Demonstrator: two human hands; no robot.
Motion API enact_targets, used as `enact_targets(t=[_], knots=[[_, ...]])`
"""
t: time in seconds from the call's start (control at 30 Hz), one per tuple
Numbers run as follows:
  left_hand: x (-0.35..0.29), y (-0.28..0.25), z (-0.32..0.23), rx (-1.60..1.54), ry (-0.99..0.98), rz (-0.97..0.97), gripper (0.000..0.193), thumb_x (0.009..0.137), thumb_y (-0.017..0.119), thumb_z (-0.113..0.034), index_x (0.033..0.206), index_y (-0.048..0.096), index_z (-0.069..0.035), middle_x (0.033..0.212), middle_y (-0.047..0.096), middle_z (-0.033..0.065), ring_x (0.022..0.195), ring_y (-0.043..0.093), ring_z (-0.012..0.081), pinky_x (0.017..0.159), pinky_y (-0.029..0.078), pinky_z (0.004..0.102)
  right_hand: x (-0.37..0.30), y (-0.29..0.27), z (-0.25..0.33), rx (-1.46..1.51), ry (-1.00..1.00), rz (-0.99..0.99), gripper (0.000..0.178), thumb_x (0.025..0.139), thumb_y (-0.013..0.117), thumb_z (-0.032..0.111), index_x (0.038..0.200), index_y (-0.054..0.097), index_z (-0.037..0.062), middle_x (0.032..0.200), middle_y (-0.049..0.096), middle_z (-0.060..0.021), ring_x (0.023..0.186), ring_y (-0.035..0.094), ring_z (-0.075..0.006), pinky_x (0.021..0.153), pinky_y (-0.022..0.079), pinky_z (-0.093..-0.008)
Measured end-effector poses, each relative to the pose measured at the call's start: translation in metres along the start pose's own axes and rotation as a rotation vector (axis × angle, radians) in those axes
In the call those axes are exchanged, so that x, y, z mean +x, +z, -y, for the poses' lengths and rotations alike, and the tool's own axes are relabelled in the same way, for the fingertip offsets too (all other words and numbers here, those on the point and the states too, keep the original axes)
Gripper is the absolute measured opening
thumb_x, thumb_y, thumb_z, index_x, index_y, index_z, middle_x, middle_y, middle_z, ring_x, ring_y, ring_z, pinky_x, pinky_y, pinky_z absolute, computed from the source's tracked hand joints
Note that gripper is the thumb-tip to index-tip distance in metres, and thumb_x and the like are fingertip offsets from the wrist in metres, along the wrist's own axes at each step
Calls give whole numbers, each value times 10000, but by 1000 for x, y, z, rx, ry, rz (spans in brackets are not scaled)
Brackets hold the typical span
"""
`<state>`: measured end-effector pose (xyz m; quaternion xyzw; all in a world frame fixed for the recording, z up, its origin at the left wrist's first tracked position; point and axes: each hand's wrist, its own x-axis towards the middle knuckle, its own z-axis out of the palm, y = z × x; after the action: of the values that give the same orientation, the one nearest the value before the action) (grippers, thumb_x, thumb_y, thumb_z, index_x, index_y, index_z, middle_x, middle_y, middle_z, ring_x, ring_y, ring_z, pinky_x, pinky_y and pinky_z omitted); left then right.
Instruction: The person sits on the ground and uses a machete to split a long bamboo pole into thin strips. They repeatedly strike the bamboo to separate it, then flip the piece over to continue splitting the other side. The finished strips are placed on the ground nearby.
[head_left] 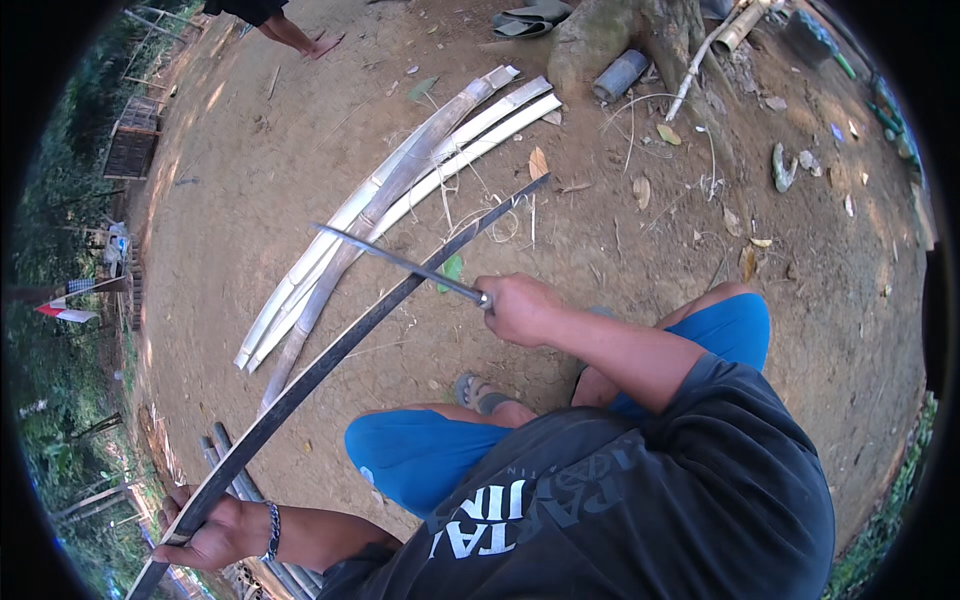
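My left hand (208, 530), with a bracelet at its wrist, is closed round the lower end of a long dark bamboo strip (335, 352). The strip runs slantwise up to the right over the ground. In my right hand (525, 310) is the handle of a knife (385, 256) with a long, narrow blade. Its blade crosses the strip near the middle, pointing up and left; whether they touch I cannot tell. Beyond them several split bamboo lengths (292, 290) lie in a loose pile on the dirt, pale inner sides showing on some.
Thin shavings (500, 225) and dry leaves (642, 192) litter the dirt. A dark tube-shaped piece (621, 75) lies by a tree base (585, 45). Dark poles (245, 488) lie beyond my left forearm. Another person's foot (325, 46) shows at the top. My bent knees flank the work.
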<state>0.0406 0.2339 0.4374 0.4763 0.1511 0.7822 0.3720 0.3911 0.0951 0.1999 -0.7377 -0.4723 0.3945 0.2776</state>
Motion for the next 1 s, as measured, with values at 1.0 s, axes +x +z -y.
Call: enact_targets(t=[1.0], knots=[[53, -38, 9, -137, -149, 98, 365, 901, 600, -313, 740, 551, 11, 702, 541, 136, 706, 487, 260, 672, 411, 384, 77, -20, -119, -21, 20, 39, 239, 784, 573, 128, 990, 624, 18, 949, 667, -220, 925, 646, -382, 807, 511, -459]])
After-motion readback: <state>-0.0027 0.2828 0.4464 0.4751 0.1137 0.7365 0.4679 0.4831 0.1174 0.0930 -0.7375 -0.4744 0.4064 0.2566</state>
